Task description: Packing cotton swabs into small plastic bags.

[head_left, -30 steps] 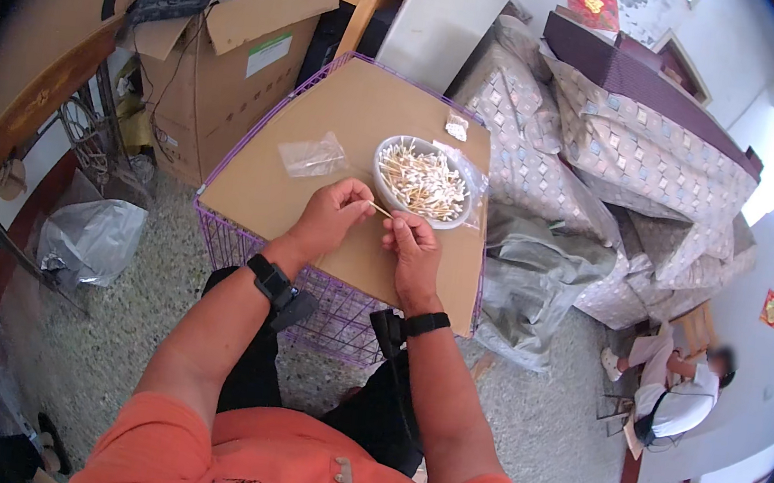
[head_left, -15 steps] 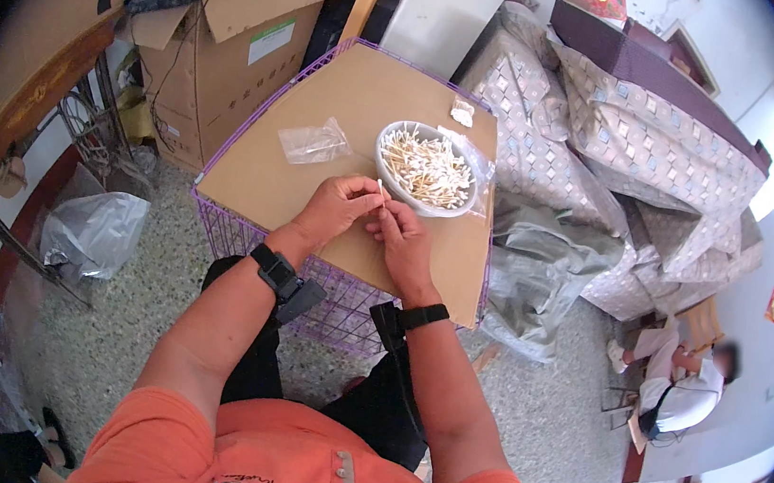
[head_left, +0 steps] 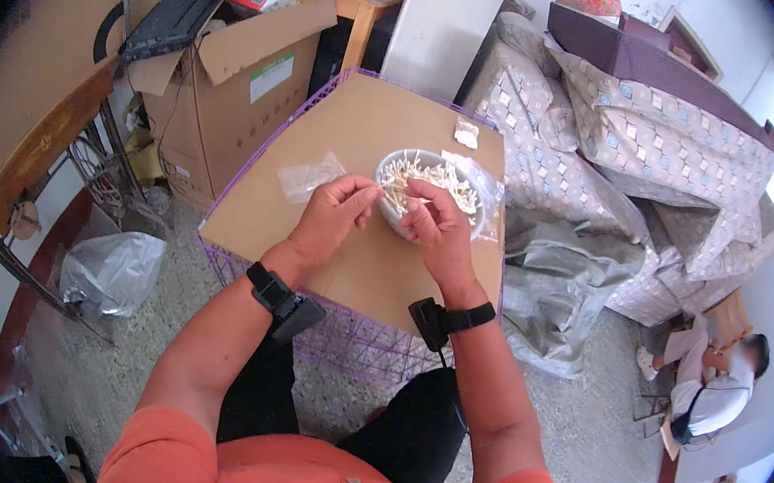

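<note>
A pale round bowl (head_left: pixel 476 230) heaped with cotton swabs (head_left: pixel 455 184) stands on a cardboard sheet (head_left: pixel 393 109). My left hand (head_left: pixel 333 216) is beside the bowl's left rim, thumb and forefinger pinched on what looks like a cotton swab, its pale tip hard to tell from those behind. My right hand (head_left: pixel 443 238) is over the near part of the bowl, covering some of the swabs. Its fingers are curled together, and whatever is between them is hidden. The two hands are apart. Each wrist wears a black strapped device.
A clear plastic bag (head_left: pixel 311 178) lies left of the bowl, and a small white bundle (head_left: pixel 466 134) behind it. The cardboard rests on a purple wire cage (head_left: pixel 337 346). A large carton (head_left: pixel 232 95) stands at left, covered furniture (head_left: pixel 594 179) at right. A person (head_left: pixel 722 399) sits far right.
My hands, which were together at a cotton swab left of the bowl, have separated. The right one has moved right, over the bowl's near part. The whole view has shifted slightly.
</note>
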Motion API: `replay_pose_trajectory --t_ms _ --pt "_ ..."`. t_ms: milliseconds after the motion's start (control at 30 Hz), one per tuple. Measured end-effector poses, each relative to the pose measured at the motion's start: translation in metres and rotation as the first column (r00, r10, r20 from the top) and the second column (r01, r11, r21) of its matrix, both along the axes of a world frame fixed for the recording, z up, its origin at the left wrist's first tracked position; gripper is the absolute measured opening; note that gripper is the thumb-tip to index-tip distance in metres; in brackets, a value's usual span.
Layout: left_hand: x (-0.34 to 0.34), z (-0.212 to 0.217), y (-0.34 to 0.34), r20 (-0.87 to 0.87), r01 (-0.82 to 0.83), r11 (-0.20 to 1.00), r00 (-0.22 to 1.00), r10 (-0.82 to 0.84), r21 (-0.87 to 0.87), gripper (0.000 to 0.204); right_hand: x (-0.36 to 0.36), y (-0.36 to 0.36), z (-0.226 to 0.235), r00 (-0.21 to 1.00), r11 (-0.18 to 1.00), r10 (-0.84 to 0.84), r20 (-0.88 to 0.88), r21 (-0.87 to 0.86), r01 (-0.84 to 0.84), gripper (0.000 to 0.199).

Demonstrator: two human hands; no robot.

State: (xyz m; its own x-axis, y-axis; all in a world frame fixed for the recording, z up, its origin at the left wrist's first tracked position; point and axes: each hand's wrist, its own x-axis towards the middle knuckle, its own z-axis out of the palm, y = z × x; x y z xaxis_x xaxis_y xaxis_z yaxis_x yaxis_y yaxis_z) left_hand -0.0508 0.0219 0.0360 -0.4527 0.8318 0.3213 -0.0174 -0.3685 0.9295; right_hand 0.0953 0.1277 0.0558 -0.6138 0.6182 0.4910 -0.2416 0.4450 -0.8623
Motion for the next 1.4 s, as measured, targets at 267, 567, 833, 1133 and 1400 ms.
replay_pose_trajectory --t_ms 267,567,833,1133,1400 --pt "-0.024 0.043 0.062 -0.268 0.104 0.991 0.960 -0.079 0.081 0.012 -0.030 0.039 0.021 0.963 0.933 0.127 -0.238 -0.302 -0.198 0.018" --pt "-0.015 0.055 0.118 -0.368 0.154 0.984 0.923 -0.109 0.094 0.010 -0.020 0.078 0.019 0.891 0.932 0.045 -0.451 -0.302 -0.200 0.014" --pt "-0.029 0.030 0.127 -0.278 0.057 0.990 0.961 -0.019 0.129 0.008 -0.019 0.079 0.008 0.876 0.944 0.008 -0.483 -0.286 -0.166 0.026" --pt "-0.037 0.040 0.111 -0.586 -0.154 0.910 0.721 0.370 0.386 0.007 -0.036 0.083 0.038 0.994 0.997 -0.043 -0.100 -0.070 0.036 0.012" --pt "-0.049 0.024 0.119 0.066 0.091 0.949 0.991 -0.116 0.302 0.014 -0.045 0.091 0.025 0.984 0.993 -0.051 -0.171 -0.111 0.033 0.006"
